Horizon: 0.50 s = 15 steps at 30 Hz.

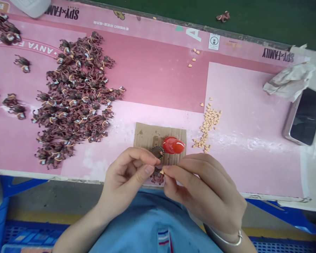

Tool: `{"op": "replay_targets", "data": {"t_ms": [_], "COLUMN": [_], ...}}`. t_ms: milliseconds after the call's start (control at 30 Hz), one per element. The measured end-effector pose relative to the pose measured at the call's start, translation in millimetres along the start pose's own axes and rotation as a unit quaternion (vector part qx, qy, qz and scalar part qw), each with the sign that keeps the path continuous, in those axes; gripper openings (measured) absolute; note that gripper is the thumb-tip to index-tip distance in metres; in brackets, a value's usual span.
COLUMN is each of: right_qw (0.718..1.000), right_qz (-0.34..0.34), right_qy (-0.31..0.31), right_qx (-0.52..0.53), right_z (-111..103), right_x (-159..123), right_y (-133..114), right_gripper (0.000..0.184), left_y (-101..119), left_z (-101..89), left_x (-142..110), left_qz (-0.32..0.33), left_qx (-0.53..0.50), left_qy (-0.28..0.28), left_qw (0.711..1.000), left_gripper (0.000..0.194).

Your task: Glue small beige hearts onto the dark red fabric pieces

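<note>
My left hand is closed in a pinch, its thumb and index finger at the dark top of a small reddish-brown figurine; the fingertips partly cover it. Between thumb and index finger, my right hand grips a tiny cream-coloured piece right beside the figurine. Just beyond my fingers, a cardboard sheet carries a round ridged-edge cap, with a small light piece in it, and a glossy red bottle-like object.
Many similar figurines are heaped at left, with several more farther left. Loose cream pieces lie right of the cardboard. A phone and crumpled paper are at far right. One figurine rests on the green surface beyond.
</note>
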State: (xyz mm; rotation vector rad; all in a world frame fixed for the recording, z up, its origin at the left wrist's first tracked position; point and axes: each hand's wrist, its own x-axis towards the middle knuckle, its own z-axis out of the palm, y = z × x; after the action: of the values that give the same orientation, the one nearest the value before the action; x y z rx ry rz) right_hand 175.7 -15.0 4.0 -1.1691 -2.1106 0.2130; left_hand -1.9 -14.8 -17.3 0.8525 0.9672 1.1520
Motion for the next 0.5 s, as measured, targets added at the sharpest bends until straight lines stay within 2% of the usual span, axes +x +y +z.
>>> {"op": "replay_targets", "data": {"t_ms": [167, 333, 400, 500], "right_qw": [0.999, 0.992, 0.992, 0.993], "right_qz": [0.003, -0.036, -0.051, -0.068], "right_qy": [-0.032, -0.088, -0.089, -0.08], "right_qx": [-0.028, -0.086, -0.079, -0.059], "right_z": [-7.4, -20.9, -23.0, -23.1], "right_x": [-8.4, -6.7, -5.3, -6.0], "right_y": [-7.8, -9.5, -4.7, 4.0], "right_gripper": [0.016, 0.016, 0.019, 0.024], "left_y": [-1.5, -1.0, 0.9, 3.7], "left_z": [3.6, 9.6, 11.2, 13.7], "left_x": [-2.5, -3.3, -2.9, -2.1], "left_qz": [0.052, 0.115, 0.102, 0.047], "left_qx": [0.071, 0.129, 0.133, 0.125], "left_qy": [0.026, 0.047, 0.048, 0.044], "left_qw": [0.996, 0.984, 0.985, 0.99], "left_gripper": [0.006, 0.008, 0.008, 0.01]}}
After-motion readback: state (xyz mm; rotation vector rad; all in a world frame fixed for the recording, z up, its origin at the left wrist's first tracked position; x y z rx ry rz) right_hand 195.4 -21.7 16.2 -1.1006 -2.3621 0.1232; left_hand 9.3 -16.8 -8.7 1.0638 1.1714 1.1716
